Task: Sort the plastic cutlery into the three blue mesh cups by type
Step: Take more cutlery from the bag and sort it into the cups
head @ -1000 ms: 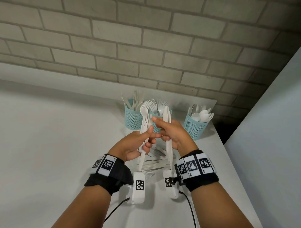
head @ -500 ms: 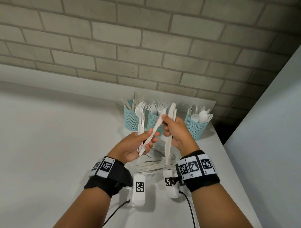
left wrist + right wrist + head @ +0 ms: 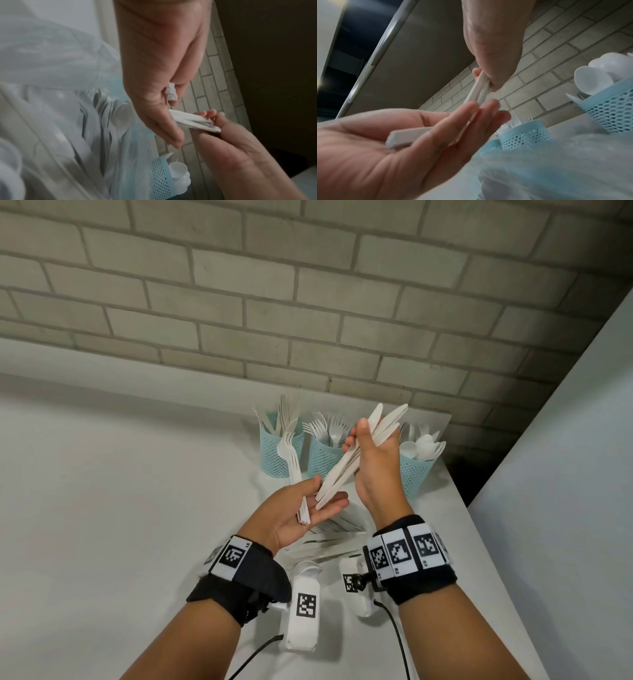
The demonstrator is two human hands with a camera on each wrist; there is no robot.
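My left hand (image 3: 308, 505) lies palm up in front of the cups, and its thumb pins a bundle of white forks (image 3: 291, 463) with the tines up. My right hand (image 3: 368, 460) grips a bundle of white knives (image 3: 383, 424) on a slant, their lower ends touching my left fingers. Three blue mesh cups stand by the wall: the left cup (image 3: 274, 457) holds knives, the middle cup (image 3: 322, 463) forks, the right cup (image 3: 416, 477) spoons. The right wrist view shows the knives (image 3: 476, 90) and the fork handles (image 3: 407, 138).
Loose white cutlery (image 3: 329, 537) lies on the white table (image 3: 120, 508) under my hands, on crinkled clear plastic (image 3: 556, 162). A brick wall (image 3: 308, 302) rises behind the cups. The table's right edge (image 3: 486, 542) runs close to the spoon cup.
The right hand's knives have swung from upright to a slant. A piece that reached from the left hand to the right now lies in the right bundle. My left hand has dropped and opened its palm.
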